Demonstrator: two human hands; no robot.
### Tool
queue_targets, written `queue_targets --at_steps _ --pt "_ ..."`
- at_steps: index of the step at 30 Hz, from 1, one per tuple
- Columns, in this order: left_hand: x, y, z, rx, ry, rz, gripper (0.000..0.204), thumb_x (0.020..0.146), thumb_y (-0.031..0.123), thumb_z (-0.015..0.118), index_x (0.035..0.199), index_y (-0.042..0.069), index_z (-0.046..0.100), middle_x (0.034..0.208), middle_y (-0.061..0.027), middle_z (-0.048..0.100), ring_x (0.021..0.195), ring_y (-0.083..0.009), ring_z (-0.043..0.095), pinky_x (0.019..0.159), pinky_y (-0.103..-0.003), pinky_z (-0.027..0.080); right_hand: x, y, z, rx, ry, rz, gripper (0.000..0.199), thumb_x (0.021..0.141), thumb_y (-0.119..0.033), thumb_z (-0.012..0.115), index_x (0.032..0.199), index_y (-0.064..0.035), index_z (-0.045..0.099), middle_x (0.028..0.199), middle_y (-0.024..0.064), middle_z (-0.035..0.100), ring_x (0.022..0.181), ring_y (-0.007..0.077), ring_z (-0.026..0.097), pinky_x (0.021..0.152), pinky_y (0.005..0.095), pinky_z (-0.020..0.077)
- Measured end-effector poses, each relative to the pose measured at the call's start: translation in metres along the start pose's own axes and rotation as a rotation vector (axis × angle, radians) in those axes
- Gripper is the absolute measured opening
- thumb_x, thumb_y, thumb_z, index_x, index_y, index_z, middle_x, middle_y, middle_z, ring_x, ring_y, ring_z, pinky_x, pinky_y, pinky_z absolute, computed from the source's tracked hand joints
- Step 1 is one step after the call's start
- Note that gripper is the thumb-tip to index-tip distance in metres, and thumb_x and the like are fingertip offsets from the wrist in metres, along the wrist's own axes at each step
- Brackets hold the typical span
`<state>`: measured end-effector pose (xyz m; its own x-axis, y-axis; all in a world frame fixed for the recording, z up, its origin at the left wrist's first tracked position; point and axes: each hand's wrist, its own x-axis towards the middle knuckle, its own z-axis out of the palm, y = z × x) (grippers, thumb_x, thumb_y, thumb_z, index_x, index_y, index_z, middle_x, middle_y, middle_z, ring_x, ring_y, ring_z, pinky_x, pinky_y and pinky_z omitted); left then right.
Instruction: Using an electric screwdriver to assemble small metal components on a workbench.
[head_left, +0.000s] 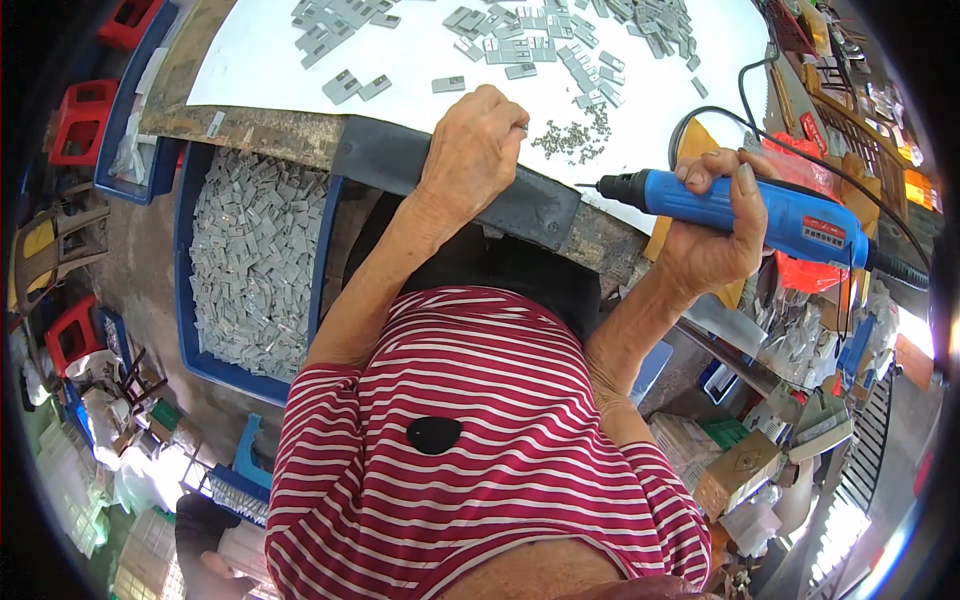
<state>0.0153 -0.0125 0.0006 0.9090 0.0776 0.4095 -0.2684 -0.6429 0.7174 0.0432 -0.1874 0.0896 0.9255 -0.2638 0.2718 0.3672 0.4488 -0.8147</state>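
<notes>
Head view: clock directions run from the middle of the view.
Left hand: at twelve o'clock, the person's left hand [475,150] has its fingers curled in and thumb-side tips drawn together; a tiny bit of something shows there, though whether it is gripped cannot be told.
Right hand: at two o'clock, the right hand [720,215] is wrapped around a blue power screwdriver [805,220], fingers closed over its body.
Screwdriver tip: the thin bit [586,185] points to nine o'clock, apart from the left hand.
Screws: a loose scatter of small screws [575,138] lies at one o'clock, just beside the left hand.
Grey plates: flat grey plates [515,50] lie in groups from eleven to one o'clock on a white sheet [270,60].
Table edge: a dark strip [380,155] runs along it, beneath the left wrist.
Bin: at nine o'clock, a blue bin [184,290] holds a heap of grey pieces [255,260].
Cable: a black cable [748,90] loops past the screwdriver at two o'clock.
Stool: a red stool [82,122] stands at ten o'clock.
Clothing: a red-and-white striped shirt [480,420] fills six o'clock.
</notes>
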Motion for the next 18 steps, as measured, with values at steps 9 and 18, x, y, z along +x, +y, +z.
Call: queue_targets --at_steps 9,18 --pt "-0.0008 -0.0009 0.0007 0.02 0.001 0.024 0.01 0.075 0.002 0.06 0.084 -0.001 0.063 0.08 -0.0095 0.057 0.069 -0.0214 0.058 0.061 -0.03 0.047 -0.0003 0.0005 0.0031 -0.002 -0.016 -0.002 0.022 0.07 0.001 0.061 0.088 0.0076 0.05 0.065 0.019 0.058 0.047 0.0215 0.051 0.049 0.0336 0.0454" --pt "-0.0008 -0.0008 0.0008 0.023 0.007 0.031 0.01 0.075 0.002 0.06 0.084 -0.001 0.062 0.08 -0.0098 0.057 0.07 -0.0231 0.058 0.062 -0.031 0.046 -0.0006 0.0029 0.0065 -0.012 -0.023 0.008 0.02 0.07 0.001 0.061 0.086 0.0076 0.051 0.066 0.0187 0.058 0.048 0.0211 0.051 0.049 0.0331 0.0457"
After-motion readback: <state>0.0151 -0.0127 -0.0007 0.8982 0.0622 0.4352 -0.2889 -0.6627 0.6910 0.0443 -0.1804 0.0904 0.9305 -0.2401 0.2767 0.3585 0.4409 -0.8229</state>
